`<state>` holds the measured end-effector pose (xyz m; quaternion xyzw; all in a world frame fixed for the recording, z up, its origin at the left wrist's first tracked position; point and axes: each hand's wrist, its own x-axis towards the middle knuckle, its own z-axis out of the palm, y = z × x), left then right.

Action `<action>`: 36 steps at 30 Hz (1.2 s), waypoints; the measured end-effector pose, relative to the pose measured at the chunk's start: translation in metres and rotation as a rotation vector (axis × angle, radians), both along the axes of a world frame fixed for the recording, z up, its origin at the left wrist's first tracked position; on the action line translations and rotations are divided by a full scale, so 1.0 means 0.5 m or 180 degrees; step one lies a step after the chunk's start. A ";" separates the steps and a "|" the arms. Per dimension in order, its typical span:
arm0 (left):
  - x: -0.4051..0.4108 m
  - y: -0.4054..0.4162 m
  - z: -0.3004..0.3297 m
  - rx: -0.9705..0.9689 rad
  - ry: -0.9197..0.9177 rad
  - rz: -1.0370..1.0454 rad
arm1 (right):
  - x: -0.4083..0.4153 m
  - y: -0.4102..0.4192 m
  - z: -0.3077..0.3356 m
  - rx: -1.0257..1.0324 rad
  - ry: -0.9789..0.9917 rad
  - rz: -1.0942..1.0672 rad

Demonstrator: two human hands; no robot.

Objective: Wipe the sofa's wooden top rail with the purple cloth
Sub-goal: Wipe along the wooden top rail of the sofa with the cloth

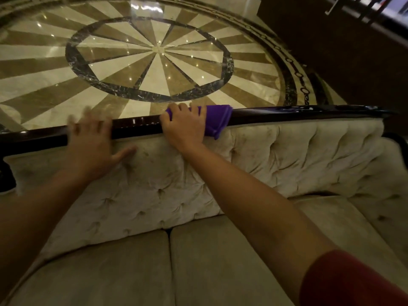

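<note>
Cloth (217,121) is pressed over the rail (287,114) by the closed right hand (184,127); the open left hand (88,142) is braced alongside for balance.

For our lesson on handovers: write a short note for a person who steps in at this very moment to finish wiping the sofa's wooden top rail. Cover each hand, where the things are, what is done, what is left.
Right hand: closed over the purple cloth, pressing it around the wooden top rail near mid-length.
Left hand: open and blurred, fingers spread over the rail, thumb against the tufted backrest; holds nothing.
Done: cannot tell which stretch is already wiped; the rail looks glossy on both sides of the cloth.
Left: probably slide the cloth along the rail to both ends, checking the far right tip.
</note>
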<state>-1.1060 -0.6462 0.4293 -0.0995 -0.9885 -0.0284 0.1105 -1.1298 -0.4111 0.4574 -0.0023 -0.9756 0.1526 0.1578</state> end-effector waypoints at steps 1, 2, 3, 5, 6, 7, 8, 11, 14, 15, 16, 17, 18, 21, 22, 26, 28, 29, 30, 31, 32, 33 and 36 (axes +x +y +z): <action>-0.007 0.060 -0.002 -0.0076 0.0065 -0.0215 | -0.003 -0.003 0.001 0.0030 0.0019 0.0101; -0.013 0.124 -0.002 -0.0067 0.0055 -0.0300 | -0.008 0.005 0.003 0.0096 0.0036 0.0210; -0.019 0.179 -0.002 0.0019 -0.0007 -0.0203 | -0.012 0.022 0.004 0.0172 0.0049 0.0315; -0.026 0.239 -0.007 0.0101 -0.0048 0.0220 | -0.018 0.083 0.001 0.0249 0.0111 0.0421; -0.030 0.245 -0.013 0.0046 0.0000 0.0315 | -0.022 0.123 -0.002 0.0246 0.0187 0.0410; -0.032 0.244 -0.017 -0.0020 0.0048 0.0332 | -0.027 0.168 -0.004 0.0243 0.0282 0.0384; -0.033 0.241 -0.018 -0.0070 0.0074 0.0336 | -0.030 0.215 -0.006 0.0252 0.0371 0.0369; -0.030 0.252 -0.005 -0.0269 -0.0026 0.0478 | -0.035 0.349 -0.011 0.0299 0.0418 0.0344; -0.017 0.265 0.015 -0.0388 -0.0253 0.0608 | -0.036 0.483 -0.007 0.0275 0.0360 0.0150; -0.013 0.274 0.025 -0.0375 -0.0319 0.0615 | -0.036 0.529 -0.003 0.0251 0.0323 0.0050; -0.010 0.295 0.038 -0.0368 -0.0360 0.0560 | -0.035 0.574 0.001 0.0236 0.0265 -0.0042; -0.011 0.335 0.048 -0.0349 -0.0345 0.0410 | -0.032 0.615 0.005 0.0224 0.0186 -0.0107; -0.016 0.394 0.058 -0.0289 -0.0266 0.0182 | -0.029 0.648 0.013 0.0198 0.0106 -0.0136; -0.034 0.619 0.075 0.0036 -0.0185 -0.0299 | -0.022 0.682 0.038 0.0122 -0.0182 -0.0131; -0.037 0.675 0.075 0.0101 -0.0255 -0.0254 | -0.022 0.677 0.045 0.0114 -0.0256 -0.0135; -0.058 0.724 0.021 0.0080 0.0015 0.0014 | -0.031 0.652 0.048 0.0058 -0.0438 0.0064; -0.074 0.719 -0.003 0.0037 0.0356 0.0088 | -0.043 0.643 0.048 0.0087 -0.0493 0.0216; -0.079 0.725 -0.009 0.0022 0.0466 0.0117 | -0.047 0.639 0.046 0.0122 -0.0489 0.0295; -0.082 0.732 -0.014 0.0008 0.0546 0.0151 | -0.047 0.635 0.040 0.0152 -0.0474 0.0380; -0.081 0.737 -0.018 -0.0008 0.0585 0.0204 | -0.044 0.635 0.034 0.0165 -0.0451 0.0497; -0.080 0.739 -0.021 -0.0029 0.0622 0.0268 | -0.041 0.643 0.030 0.0163 -0.0406 0.0628; -0.080 0.739 -0.023 -0.0045 0.0677 0.0316 | -0.040 0.661 0.028 0.0162 -0.0356 0.0716; -0.081 0.739 -0.023 -0.0017 0.0696 0.0351 | -0.041 0.752 0.025 0.0206 -0.0349 0.0545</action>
